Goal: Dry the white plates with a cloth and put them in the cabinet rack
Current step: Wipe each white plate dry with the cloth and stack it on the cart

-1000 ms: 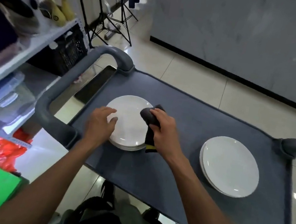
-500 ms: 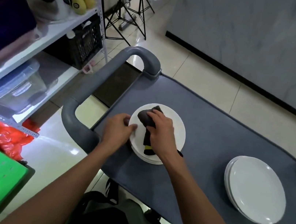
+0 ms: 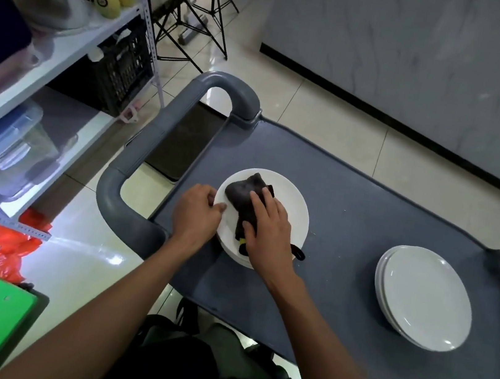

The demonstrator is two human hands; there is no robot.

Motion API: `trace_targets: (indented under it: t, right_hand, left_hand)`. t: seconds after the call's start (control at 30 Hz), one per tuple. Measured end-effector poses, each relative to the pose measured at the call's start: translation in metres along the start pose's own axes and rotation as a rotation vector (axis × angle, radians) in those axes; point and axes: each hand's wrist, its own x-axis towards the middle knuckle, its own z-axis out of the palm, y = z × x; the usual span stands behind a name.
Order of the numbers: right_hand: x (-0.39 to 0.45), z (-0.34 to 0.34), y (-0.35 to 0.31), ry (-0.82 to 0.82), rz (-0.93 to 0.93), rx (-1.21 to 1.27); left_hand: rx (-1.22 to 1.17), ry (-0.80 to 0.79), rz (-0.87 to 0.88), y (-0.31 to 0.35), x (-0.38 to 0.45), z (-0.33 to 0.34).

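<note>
- Right hand [image 3: 269, 226], fingers flat, presses a dark cloth [image 3: 244, 196] onto the top white plate [image 3: 291, 208] of a stack on the grey cart [image 3: 352, 211].
- Left hand [image 3: 196, 212] pinches that plate's rim, steadying it.
- Best practice: firm circular sweeps, rim held still.
- Glossy round plates [image 3: 424, 296] wait nearby on the matte deck.

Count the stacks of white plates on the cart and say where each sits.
2. One stack lies near the cart's left handle, under the cloth; the other lies toward the right end. Plates per stack cannot be told.
</note>
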Motion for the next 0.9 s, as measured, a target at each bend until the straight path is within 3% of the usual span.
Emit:
trace_targets:
  t: [0.27, 0.47, 0.6, 0.73, 0.9]
  right_hand:
    - [0.001, 0.000, -0.004, 0.067, 0.028, -0.005]
    - [0.000, -0.002, -0.002, 0.147, 0.032, 0.072]
    - [-0.002, -0.002, -0.003, 0.205, 0.032, 0.146]
    - [-0.007, -0.003, -0.003, 0.267, 0.034, 0.200]
    - [-0.013, -0.006, 0.002, 0.297, 0.020, 0.223]
  left_hand:
    - [-0.020, -0.009, -0.004, 0.004, 0.003, -0.004]
    - [-0.197, -0.099, -0.088, 0.010, 0.006, -0.006]
    - [-0.313, -0.232, -0.173, 0.019, 0.005, -0.011]
    - [-0.605, -0.450, -0.357, 0.033, -0.001, -0.024]
    - [-0.714, -0.605, -0.282, 0.038, -0.006, -0.029]
